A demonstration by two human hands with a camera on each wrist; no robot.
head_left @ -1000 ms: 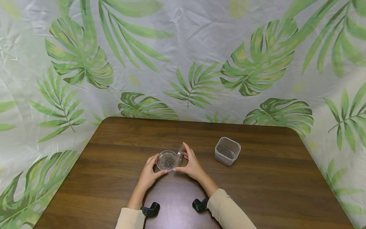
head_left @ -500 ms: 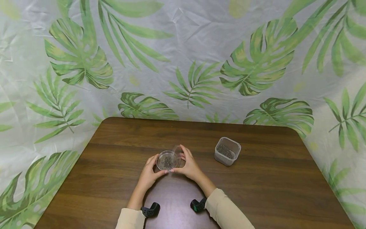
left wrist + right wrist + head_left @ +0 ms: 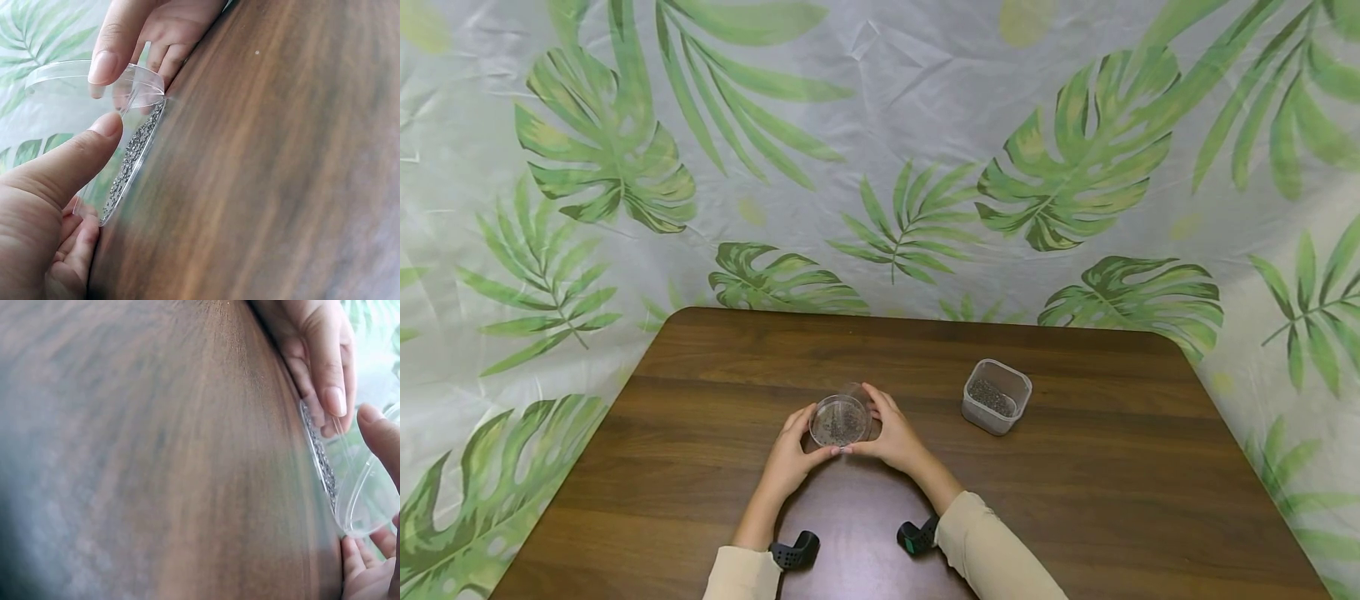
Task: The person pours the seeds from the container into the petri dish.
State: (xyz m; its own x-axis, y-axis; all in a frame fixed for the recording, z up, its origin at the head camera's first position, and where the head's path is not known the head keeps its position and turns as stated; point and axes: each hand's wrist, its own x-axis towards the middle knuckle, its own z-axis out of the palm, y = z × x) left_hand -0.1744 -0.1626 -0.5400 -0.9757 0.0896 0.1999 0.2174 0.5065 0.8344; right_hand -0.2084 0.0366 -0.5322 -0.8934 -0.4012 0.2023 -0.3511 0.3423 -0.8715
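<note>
A clear round petri dish (image 3: pixel 835 429) with dark grey granules (image 3: pixel 132 156) inside sits on the table before the person. My left hand (image 3: pixel 786 454) holds its left rim between thumb and fingers. Pinched by its edge in my right hand (image 3: pixel 895 437) is the clear lid (image 3: pixel 62 76). The lid is tilted over the dish, its far side raised. In the left wrist view its lower rim is close to the dish's far end; whether they touch is hard to tell. The right wrist view shows the right thumb (image 3: pixel 378 434) at the lid's edge.
To the right stands a square translucent plastic tub (image 3: pixel 976 412), open at the top, with more grey granules. The brown wooden table (image 3: pixel 1112 467) meets a leaf-patterned cloth (image 3: pixel 925 125) at its back edge. Both wrists carry black bands (image 3: pixel 795 550).
The lid, steeply upright at the dish's right side earlier, has swung left and down over the dish with my right hand. My left hand has kept its place on the rim.
</note>
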